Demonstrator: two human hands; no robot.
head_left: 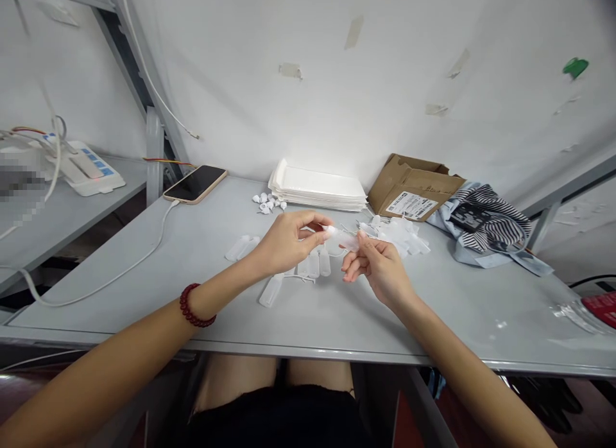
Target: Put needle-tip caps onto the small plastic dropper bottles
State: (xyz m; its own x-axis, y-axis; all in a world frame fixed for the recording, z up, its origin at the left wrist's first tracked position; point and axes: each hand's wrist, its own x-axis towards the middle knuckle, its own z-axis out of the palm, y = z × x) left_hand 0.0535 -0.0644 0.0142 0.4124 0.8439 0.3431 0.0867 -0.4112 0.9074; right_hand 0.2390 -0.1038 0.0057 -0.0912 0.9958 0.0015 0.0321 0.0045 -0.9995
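Head cam: L hand (289, 244) fingers pinch tube (345, 239) at tip (330, 230), R hand (384, 268) fingers pinch other end; uneven tug cd prob. drop it onto loose tubes (308, 266) below.

The broadest open stretch of the tabletop (466, 313) lay right of the right hand (380, 265), bounded behind by bundled cloth (505, 220) and at the far right by a clear container (575, 314). Leftward, room opened between the left forearm (144, 345) and the phone (196, 184), crossed by a white cable (110, 280). A white stack (317, 186) and a cardboard box (423, 185) blocked the way to the wall (240, 50); heaped translucent pieces (404, 235) crowded the box's front. Loose tubes (272, 289) cluttered the space under the left hand (291, 241).
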